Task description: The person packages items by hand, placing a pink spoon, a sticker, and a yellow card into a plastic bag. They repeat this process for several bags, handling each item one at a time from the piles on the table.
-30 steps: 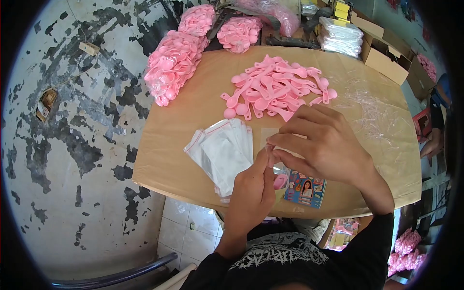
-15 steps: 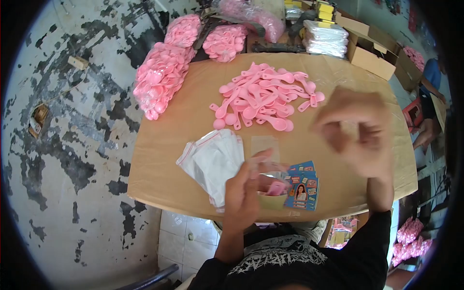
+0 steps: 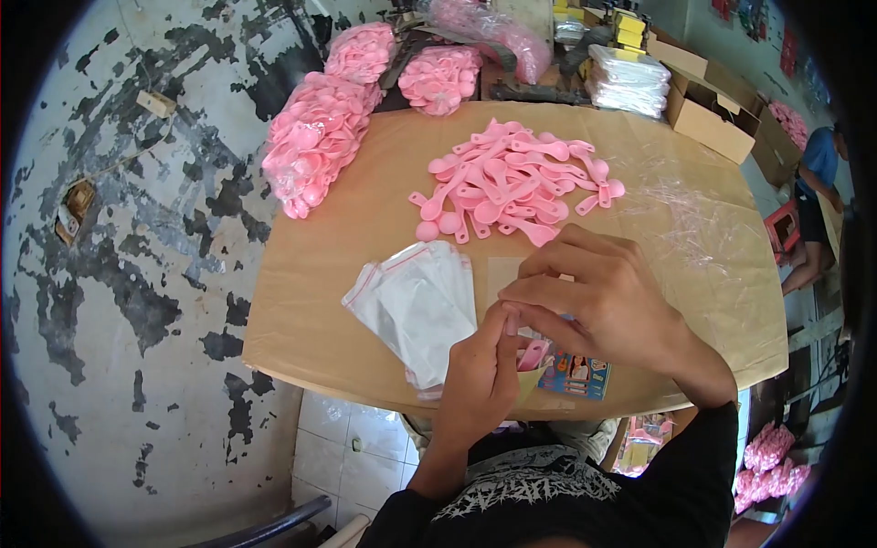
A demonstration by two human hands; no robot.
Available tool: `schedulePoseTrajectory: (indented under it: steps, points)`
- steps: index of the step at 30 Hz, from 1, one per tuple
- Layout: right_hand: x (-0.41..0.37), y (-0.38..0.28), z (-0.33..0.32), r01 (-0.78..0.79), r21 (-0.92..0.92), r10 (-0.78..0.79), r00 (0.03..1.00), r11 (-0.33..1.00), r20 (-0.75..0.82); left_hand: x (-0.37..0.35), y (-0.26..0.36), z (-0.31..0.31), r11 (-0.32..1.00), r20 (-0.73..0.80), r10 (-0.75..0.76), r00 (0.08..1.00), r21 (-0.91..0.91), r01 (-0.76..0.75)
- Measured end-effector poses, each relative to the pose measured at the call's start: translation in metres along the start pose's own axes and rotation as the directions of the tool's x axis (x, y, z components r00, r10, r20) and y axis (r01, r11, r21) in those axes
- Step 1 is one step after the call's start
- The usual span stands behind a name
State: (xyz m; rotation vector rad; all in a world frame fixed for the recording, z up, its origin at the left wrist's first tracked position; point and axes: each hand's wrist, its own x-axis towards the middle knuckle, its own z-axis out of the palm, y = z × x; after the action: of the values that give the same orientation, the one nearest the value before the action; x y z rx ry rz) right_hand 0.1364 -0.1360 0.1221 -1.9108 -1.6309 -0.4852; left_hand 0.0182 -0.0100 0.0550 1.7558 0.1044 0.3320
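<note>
My left hand (image 3: 481,370) is closed near the table's front edge, thumb and fingers pinched together. Beneath its fingers shows a pink spoon (image 3: 533,354) in what looks like a clear bag. Fingertips of my right hand (image 3: 603,292) meet those of the left at the top of this bag, pinched on something too small to make out. Blue printed cards (image 3: 585,379) lie just right of the bag, partly under the right hand. A stack of clear bags with red-lined flaps (image 3: 416,306) lies to the left. Behind the hands is a heap of pink spoons (image 3: 512,178).
Bagged pink spoons (image 3: 320,137) stand at the table's back left. Stacked clear packs (image 3: 628,80) and an open cardboard box (image 3: 708,119) are at the back right. Thin plastic strips (image 3: 685,215) lie on the right. Another person (image 3: 816,201) sits at the far right.
My right hand has come down and left from above the table's right side to meet my left hand. The view has shifted slightly.
</note>
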Motion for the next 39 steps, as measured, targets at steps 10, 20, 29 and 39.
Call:
schedulePoseTrajectory:
  steps: [10,20,29,39]
  points:
    - [-0.007,0.033,-0.063,-0.153,0.587,0.233,0.970,0.795,-0.063,-0.012,-0.007,0.006,0.889,-0.054,0.055,0.997,-0.453,-0.073]
    - [-0.136,0.162,-0.067,-0.640,-0.237,0.627,0.767,0.731,-0.137,0.003,-0.010,-0.003,0.906,-0.107,0.058,0.993,-0.411,-0.097]
    - [-0.072,0.024,-0.019,-0.409,0.596,0.348,0.911,0.691,0.222,0.025,-0.003,0.040,0.918,-0.080,0.029,0.996,-0.393,-0.058]
    - [-0.083,0.028,0.000,-0.426,0.653,0.468,0.875,0.626,0.123,0.027,-0.019,0.054,0.872,-0.026,-0.093,0.995,-0.484,0.068]
